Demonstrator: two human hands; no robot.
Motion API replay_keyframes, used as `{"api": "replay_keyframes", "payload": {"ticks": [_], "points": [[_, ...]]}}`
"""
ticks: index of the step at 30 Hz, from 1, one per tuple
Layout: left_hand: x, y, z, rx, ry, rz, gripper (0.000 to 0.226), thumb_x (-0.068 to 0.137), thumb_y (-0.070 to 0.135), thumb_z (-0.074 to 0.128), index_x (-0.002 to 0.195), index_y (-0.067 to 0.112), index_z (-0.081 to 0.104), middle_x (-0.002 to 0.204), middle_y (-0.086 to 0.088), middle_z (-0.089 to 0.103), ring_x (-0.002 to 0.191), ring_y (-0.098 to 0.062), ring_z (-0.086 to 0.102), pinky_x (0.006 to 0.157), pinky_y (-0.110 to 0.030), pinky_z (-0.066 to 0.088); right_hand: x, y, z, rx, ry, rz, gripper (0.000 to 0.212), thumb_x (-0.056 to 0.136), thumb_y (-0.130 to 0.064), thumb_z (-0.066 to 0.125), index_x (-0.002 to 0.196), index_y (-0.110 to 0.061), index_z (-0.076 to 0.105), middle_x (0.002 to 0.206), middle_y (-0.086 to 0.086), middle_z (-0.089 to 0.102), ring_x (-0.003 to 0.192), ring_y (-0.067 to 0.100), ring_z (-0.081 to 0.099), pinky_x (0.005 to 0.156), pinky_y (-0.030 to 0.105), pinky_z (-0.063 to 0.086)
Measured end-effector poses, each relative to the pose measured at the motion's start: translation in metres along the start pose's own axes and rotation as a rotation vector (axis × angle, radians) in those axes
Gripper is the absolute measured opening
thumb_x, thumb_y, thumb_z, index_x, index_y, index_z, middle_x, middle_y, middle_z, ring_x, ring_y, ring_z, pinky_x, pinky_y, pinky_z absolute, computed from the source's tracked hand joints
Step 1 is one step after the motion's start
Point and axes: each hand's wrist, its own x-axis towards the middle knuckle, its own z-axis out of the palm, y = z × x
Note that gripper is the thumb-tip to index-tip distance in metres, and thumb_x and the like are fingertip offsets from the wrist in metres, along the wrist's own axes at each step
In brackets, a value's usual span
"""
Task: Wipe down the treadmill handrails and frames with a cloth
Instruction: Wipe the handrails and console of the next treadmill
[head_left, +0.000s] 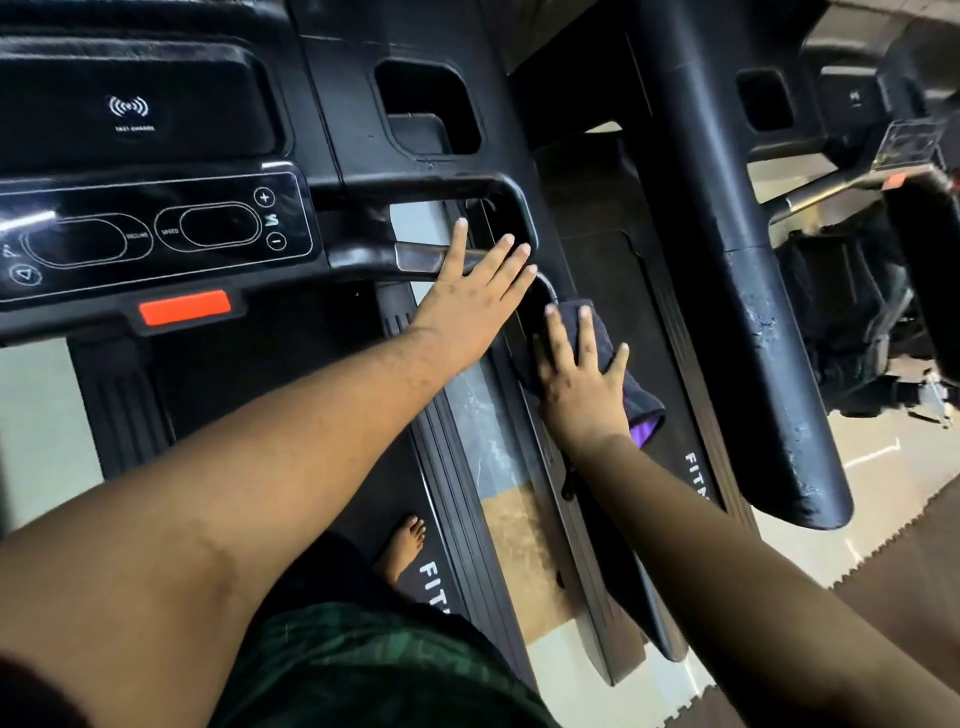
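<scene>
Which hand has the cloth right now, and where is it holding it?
The right hand presses the dark cloth flat against the handrail, fingers spread over its upper part. The left hand holds nothing; its fingers are straight.

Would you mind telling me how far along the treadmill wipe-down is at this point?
Nothing visibly proves a finished section. In hand: the right hand presses the dark cloth on the right handrail, while the left hand lies with straight fingers over the metal grip bar. Left: the side rail and the neighbouring treadmill's scuffed handrail look untouched.
</scene>
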Motion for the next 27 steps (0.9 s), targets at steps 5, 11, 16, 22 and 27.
{"api": "replay_keyframes", "payload": {"ticks": [5,11,16,22,27], "points": [[-0.003,-0.007,0.002,-0.02,0.009,0.038,0.076,0.095,0.015,0.028,0.164,0.009,-0.004,0.172,-0.015,-0.008,0.159,-0.033,-0.003,0.118,-0.076,0.005,-0.039,0.002,0.008,-0.323,-0.118,-0.251,0.06,0.105,-0.029,0.033,0.163,-0.012,0.023,0.171,0.016,-0.005,0.15,0.042,-0.032,0.103,0.089,-0.006],[-0.004,-0.003,0.006,-0.007,0.002,0.043,0.075,0.092,0.018,0.016,0.163,0.008,-0.003,0.172,-0.017,-0.007,0.159,-0.034,-0.003,0.12,-0.074,0.006,0.016,-0.016,-0.014,-0.513,-0.071,-0.247,0.062,0.108,-0.036,0.026,0.163,-0.011,0.015,0.172,0.015,-0.003,0.155,0.037,-0.023,0.103,0.087,-0.013],[-0.008,0.006,-0.008,-0.026,-0.022,0.063,0.076,0.092,0.013,0.018,0.164,0.014,-0.005,0.171,-0.019,-0.01,0.159,-0.036,-0.006,0.116,-0.077,0.008,-0.076,0.008,0.034,-0.298,-0.153,-0.224,0.066,0.103,-0.033,0.044,0.163,-0.02,0.021,0.172,0.008,-0.007,0.151,0.03,-0.034,0.095,0.093,0.007],[-0.003,0.04,-0.006,-0.039,-0.02,0.077,0.08,0.101,0.019,0.046,0.165,0.018,-0.004,0.172,-0.015,-0.008,0.159,-0.032,-0.004,0.114,-0.081,0.0,-0.048,0.018,0.034,0.19,0.058,-0.077,0.073,0.098,-0.025,0.059,0.16,-0.036,0.024,0.167,-0.012,-0.028,0.153,0.034,-0.028,0.101,0.082,0.032],[-0.008,0.067,-0.009,-0.082,-0.037,0.055,0.085,0.098,0.011,0.048,0.165,0.021,-0.004,0.173,-0.013,-0.006,0.16,-0.029,-0.001,0.114,-0.08,0.005,-0.108,0.025,0.062,0.595,0.076,0.113,0.099,0.086,-0.043,0.071,0.157,-0.058,0.004,0.169,-0.013,-0.022,0.159,0.031,-0.005,0.102,0.071,0.044]]}}
